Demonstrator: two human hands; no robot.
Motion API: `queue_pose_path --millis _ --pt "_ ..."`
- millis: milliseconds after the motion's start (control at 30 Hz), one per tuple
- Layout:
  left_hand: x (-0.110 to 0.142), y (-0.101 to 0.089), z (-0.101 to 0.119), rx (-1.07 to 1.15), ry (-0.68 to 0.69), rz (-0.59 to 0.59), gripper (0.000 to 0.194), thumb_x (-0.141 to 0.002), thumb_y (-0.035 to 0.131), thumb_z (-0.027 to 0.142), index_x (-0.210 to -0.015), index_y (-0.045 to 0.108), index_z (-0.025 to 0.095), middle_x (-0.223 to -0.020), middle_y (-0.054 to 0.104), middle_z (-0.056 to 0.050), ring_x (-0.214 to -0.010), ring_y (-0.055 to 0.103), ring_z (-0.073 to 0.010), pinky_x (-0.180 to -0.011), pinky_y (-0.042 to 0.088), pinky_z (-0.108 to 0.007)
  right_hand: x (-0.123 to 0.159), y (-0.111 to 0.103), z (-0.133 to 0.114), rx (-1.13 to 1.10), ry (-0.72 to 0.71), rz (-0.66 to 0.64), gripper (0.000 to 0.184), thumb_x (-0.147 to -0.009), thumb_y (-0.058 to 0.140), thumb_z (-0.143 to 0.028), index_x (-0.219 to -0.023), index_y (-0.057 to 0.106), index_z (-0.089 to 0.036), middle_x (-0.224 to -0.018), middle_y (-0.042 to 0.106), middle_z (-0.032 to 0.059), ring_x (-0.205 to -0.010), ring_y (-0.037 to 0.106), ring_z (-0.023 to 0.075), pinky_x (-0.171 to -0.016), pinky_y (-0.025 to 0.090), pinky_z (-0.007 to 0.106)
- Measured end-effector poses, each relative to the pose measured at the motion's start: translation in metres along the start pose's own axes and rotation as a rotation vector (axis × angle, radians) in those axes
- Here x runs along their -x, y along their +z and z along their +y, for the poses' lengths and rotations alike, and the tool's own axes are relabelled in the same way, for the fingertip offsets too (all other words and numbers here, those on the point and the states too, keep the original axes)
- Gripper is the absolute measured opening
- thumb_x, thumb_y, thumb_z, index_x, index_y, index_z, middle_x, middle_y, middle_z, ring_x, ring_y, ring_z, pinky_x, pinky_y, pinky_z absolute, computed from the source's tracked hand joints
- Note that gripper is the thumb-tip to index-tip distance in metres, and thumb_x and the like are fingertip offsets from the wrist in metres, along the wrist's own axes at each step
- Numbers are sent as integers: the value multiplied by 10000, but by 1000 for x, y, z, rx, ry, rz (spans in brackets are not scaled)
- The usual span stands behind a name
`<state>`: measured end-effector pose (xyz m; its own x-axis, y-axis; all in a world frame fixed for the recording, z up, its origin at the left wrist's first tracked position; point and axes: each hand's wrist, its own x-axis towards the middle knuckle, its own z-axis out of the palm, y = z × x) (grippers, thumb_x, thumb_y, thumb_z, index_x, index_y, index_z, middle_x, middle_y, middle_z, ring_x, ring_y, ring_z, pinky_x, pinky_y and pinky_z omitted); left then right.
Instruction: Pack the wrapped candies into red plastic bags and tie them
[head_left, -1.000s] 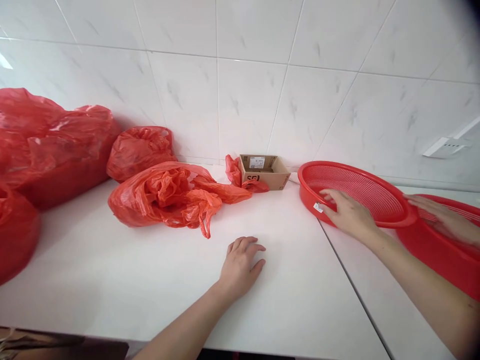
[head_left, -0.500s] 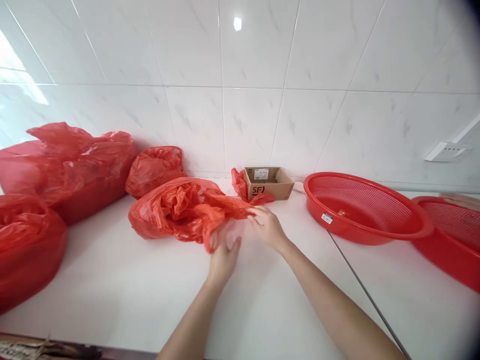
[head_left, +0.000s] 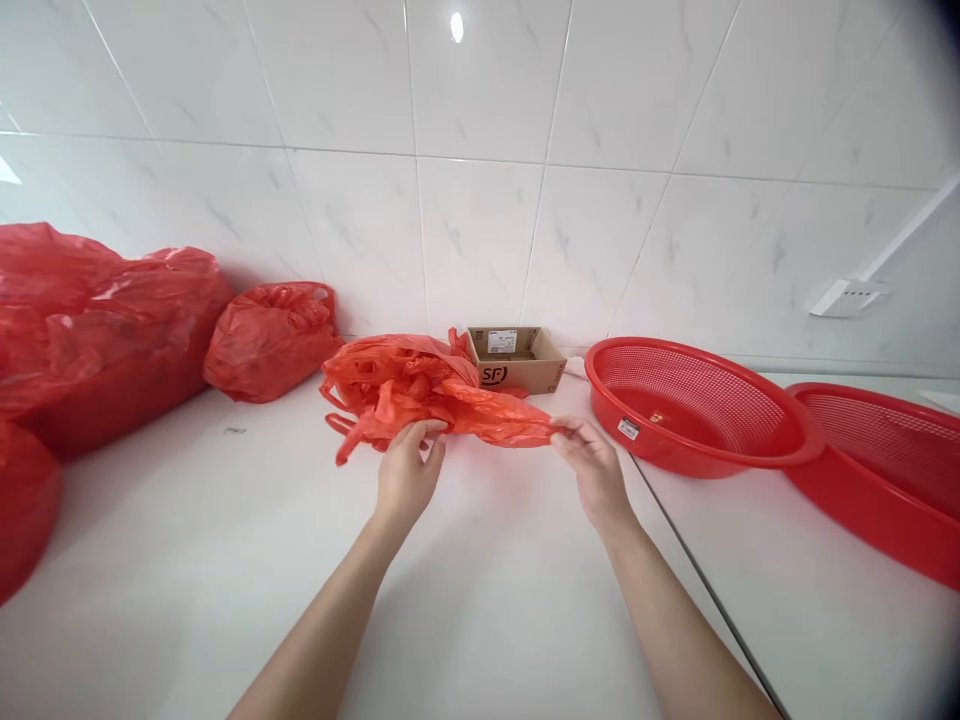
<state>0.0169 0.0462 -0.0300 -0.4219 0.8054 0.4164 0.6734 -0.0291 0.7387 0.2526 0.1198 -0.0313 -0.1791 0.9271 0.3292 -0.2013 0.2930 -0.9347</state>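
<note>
Since half a second ago, the bag (head_left: 405,375) has shifted rightward and the right hand (head_left: 598,475) has drawn farther from the left hand (head_left: 403,475). From my end, I have the bag on the desk (head_left: 480,590) around mid-frame, its right part stretched out. The right hand pinches that stretched tip. The left hand touches the near edge, thumb and fingers narrowly apart; I can't tell whether it grips. Behind the bag is the box (head_left: 529,376); right of frame, a basin (head_left: 697,455) stands near the right hand.
</note>
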Motion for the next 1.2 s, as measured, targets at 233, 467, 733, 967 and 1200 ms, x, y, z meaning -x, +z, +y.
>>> queue_pose_path --millis 233,467,733,967,1200 --pt "-20 -17 4 -119 258 109 350 -934 370 211 -1184 614 221 -1331 549 -94 -1313 436 -235 -1139 316 -417 47 50 -21 257 -65 -664 177 -887 537 -176 -997 667 -227 -976 672 21 -915 613 154 -878 476 294" --pt "-70 3 -48 -200 249 -330 348 -860 429 223 -1017 738 197 -1143 722 -82 -1088 650 -245 -987 491 -365 44 29 -24 -34 269 -1479 113 -763 691 -155 -877 691 -155 -852 664 22 -779 605 119 -759 482 231" --pt "-58 -26 -22 -268 40 -121 366 -867 454 249 -1124 697 154 -1159 713 -126 -1080 650 -307 -949 482 -397 -1 -22 -21 -335 261 -169 164 -746 758 -249 -857 642 -212 -803 627 -29 -702 582 93 -655 453 200" --pt "14 -12 54 -68 204 -220 510 -884 545 524 -1315 563 253 -1386 577 -78 -1240 554 -281 -1020 455 -426 -19 -24 -8 -422 263 393 295 -604 799 -208 -846 629 -218 -811 666 -41 -707 624 111 -669 499 227" --pt "52 31 52 245 7 -521 643 -716 758 395 -1308 563 236 -1369 556 -121 -1241 517 -362 -1017 426 -527 9 2 -30 -541 265 -89 414 -887 559 -500 -1267 533 -337 -1183 666 23 -1066 643 199 -906 514 377"
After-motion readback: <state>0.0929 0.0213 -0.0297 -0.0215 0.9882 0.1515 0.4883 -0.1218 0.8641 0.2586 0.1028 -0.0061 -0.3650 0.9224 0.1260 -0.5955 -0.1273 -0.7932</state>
